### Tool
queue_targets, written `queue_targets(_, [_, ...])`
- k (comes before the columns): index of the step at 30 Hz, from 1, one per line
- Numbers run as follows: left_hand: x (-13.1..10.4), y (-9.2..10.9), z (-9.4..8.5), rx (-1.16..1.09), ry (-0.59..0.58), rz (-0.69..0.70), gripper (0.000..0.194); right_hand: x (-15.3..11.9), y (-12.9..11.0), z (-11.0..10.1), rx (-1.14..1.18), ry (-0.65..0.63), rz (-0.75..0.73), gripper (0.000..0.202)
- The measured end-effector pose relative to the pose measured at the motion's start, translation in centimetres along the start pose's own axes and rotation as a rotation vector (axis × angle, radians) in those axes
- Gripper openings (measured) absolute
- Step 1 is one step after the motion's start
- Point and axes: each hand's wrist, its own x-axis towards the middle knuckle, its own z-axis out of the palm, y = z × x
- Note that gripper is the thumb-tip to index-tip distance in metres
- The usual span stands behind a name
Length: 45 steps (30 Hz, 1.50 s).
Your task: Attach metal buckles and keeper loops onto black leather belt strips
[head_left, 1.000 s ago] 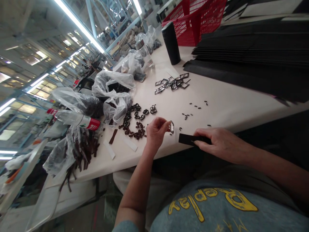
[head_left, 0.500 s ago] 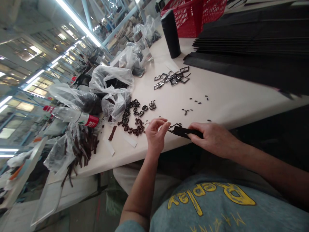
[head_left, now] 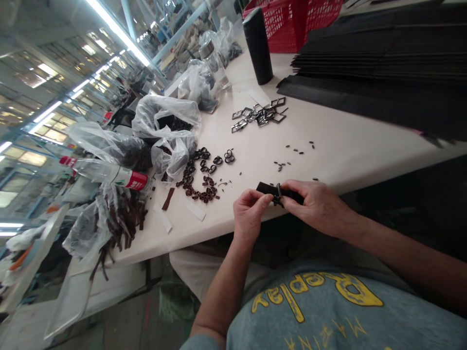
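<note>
At the near edge of the white table (head_left: 328, 155), both of my hands hold one black strap (head_left: 265, 188). My left hand (head_left: 250, 214) pinches its free end. My right hand (head_left: 315, 204) grips the strap just behind a metal buckle (head_left: 278, 192), which now sits around the strap between my two hands. A pile of loose metal buckles (head_left: 260, 115) lies farther back on the table. Small dark loops (head_left: 199, 177) are scattered to the left of my hands, and tiny dark pieces (head_left: 292, 155) lie beyond them.
Clear plastic bags (head_left: 166, 131) with dark parts and a plastic bottle (head_left: 109, 174) crowd the left side. A black tumbler (head_left: 257, 46) and a red basket (head_left: 292, 24) stand at the back. Stacked black sheets (head_left: 379, 63) fill the right.
My left hand brought the buckle to the strap's end. The buckle now sits on the strap, and both hands have closed together on it.
</note>
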Motion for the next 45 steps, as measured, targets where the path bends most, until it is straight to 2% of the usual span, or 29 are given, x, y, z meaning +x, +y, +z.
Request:
queue_targets(5, [0.8,0.2,-0.6,0.006,0.079,0.087,0.038,-0.6,0.1,-1.0,-0.068,-0.166,-0.008,0.021])
queue_targets(8, [1.1,0.2,-1.0,-0.021,0.085,0.100,0.038,-1.1,0.1,-1.4,-0.023,-0.216,-0.033,0.023])
queue_targets(14, [0.4,-0.6,0.0,-0.043,0.065,0.061,0.035,-1.0,-0.2,-0.6,0.114,-0.154,-0.051,0.022])
queue_targets(21, [0.0,-0.8,1.2,-0.143,0.109,0.138,0.038,-1.0,-0.3,-0.1,0.251,-0.120,-0.104,0.026])
queue_targets(23, [-0.1,-0.8,1.4,-0.169,0.123,0.129,0.046,-1.1,-0.3,-0.1,0.282,-0.115,-0.100,0.026])
queue_targets(26, [-0.2,-0.8,1.5,-0.215,0.102,0.075,0.075,-1.2,-0.4,0.0,0.279,-0.100,-0.085,0.027])
queue_targets(28, [-0.3,-0.9,1.4,-0.243,0.089,0.040,0.086,-1.3,-0.4,0.0,0.259,-0.094,-0.078,0.027])
queue_targets(29, [-0.3,-0.9,1.4,-0.252,0.093,0.032,0.084,-1.3,-0.5,-0.1,0.250,-0.091,-0.079,0.027])
queue_targets(33, [-0.3,-1.1,1.3,-0.232,0.137,0.037,0.054,-1.4,-0.6,-0.2,0.239,-0.094,-0.095,0.026])
queue_targets(35, [-0.4,-1.2,1.3,-0.189,0.140,0.060,0.046,-1.3,-0.7,-0.3,0.232,-0.088,-0.094,0.026])
queue_targets(41, [-1.1,-1.0,1.2,-0.137,0.136,0.126,0.037,-1.4,-1.3,-0.7,0.224,-0.057,-0.070,0.026])
queue_targets(45, [-1.6,-1.0,0.6,-0.069,0.062,0.161,0.033,-1.7,-1.6,-0.7,0.297,-0.083,-0.020,0.025])
